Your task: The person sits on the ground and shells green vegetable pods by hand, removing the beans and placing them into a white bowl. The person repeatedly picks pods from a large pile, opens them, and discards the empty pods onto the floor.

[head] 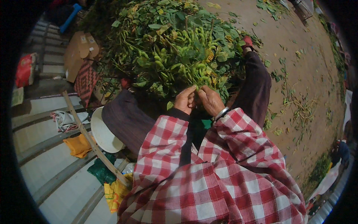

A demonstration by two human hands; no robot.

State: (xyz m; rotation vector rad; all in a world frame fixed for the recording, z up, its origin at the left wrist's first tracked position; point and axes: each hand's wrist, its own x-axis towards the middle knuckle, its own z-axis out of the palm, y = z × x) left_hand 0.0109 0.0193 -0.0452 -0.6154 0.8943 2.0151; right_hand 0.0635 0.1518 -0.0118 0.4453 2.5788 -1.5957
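Note:
A large heap of uprooted soybean plants (162,36) lies before me, with leaves partly yellowed and many plump green pods (159,60) on the stems. At its near edge my left hand (184,100) and my right hand (211,100) meet, fingertips nearly touching. A green soybean pod (197,87) is pinched between the fingers, its tip showing at the top. The fingers of my left hand are curled inward, and what they may hold besides is hidden. On the right wrist sits a silver-coloured bangle (221,113).
To my left, a white bucket (105,134) stands beside my leg. A wooden pole (84,131) lies against ribbed metal sheeting (56,168), near a yellow bag (113,193) and a green mesh bag (102,169). Cardboard (74,56) lies farther off. Loose leaves scatter over the concrete floor (304,75).

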